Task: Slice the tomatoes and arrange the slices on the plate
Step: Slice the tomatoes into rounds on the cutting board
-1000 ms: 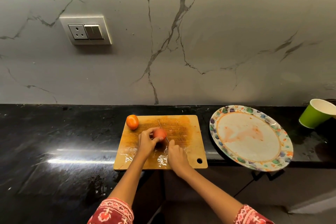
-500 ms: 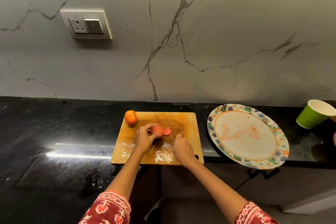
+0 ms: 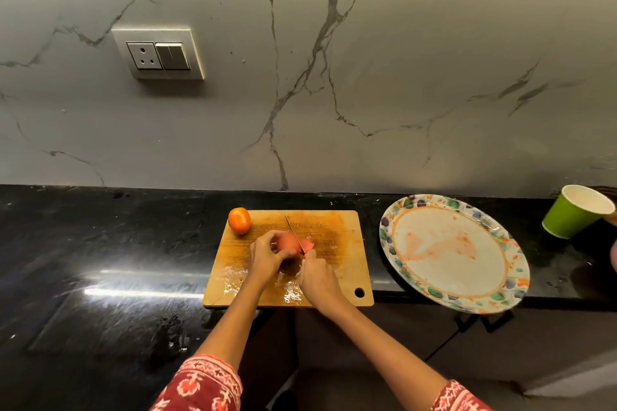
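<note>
No legible text anywhere.

One head cam, looking fwd/down at cutting board (image 3: 330, 243) on counter (image 3: 100, 243), wall behind.

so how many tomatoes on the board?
2. A whole tomato at the cutting board's far-left corner; a partly sliced tomato mid-board, steadied by the left hand.

Open black stone counter (image 3: 100, 243) lies left of the wooden cutting board (image 3: 340, 264). A whole orange tomato (image 3: 239, 220) blocks the board's far-left corner. Right, the patterned round plate (image 3: 500, 233) sits near the board, green paper cup (image 3: 574, 215) beyond.
</note>
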### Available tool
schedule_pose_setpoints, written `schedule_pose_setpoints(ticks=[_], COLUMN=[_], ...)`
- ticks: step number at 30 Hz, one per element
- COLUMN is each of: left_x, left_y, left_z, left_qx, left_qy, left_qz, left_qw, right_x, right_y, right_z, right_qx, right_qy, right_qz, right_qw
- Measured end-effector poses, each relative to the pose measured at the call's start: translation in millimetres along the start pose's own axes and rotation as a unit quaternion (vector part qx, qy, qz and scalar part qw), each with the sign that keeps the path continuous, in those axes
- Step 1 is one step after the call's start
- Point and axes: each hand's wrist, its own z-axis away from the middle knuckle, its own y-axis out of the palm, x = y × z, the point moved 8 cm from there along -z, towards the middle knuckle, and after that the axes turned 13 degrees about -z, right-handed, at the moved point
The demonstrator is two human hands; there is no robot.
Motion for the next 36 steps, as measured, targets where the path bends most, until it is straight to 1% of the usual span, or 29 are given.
schedule_pose_setpoints(ticks=[5, 11, 14, 17, 24, 31, 36], left_x=[2, -5, -5, -3, -6, -5, -5], left_y=[0, 1, 1, 1, 0, -2, 0], left_z=[-4, -3, -4, -5, -3, -5, -6], left_qx=[0.010, 0.008, 0.010, 0.012, -0.014, -0.006, -0.003], left_qy=[-0.006, -0.003, 0.004, 0.005, 0.008, 0.012, -0.004], left_qz=[-0.016, -0.024, -0.024, -0.027, -0.034, -0.021, -0.029], left_qw=[1.000, 1.000, 1.000, 1.000, 0.999, 1.000, 1.000], right_x=[3, 2, 6, 7, -4, 6, -8], right_y=[0, 0, 0, 1, 4, 5, 8], right_z=[6, 2, -4, -11, -4, -20, -15], right_qx=[-0.004, -0.011, -0.012, -0.008, 0.000, -0.007, 0.007], right_qy=[-0.016, -0.015, -0.022, -0.011, -0.022, -0.021, -0.034], right_qz=[0.020, 0.039, 0.019, 0.005, 0.032, 0.011, 0.029], right_qw=[1.000, 0.999, 0.999, 1.000, 0.999, 1.000, 0.999])
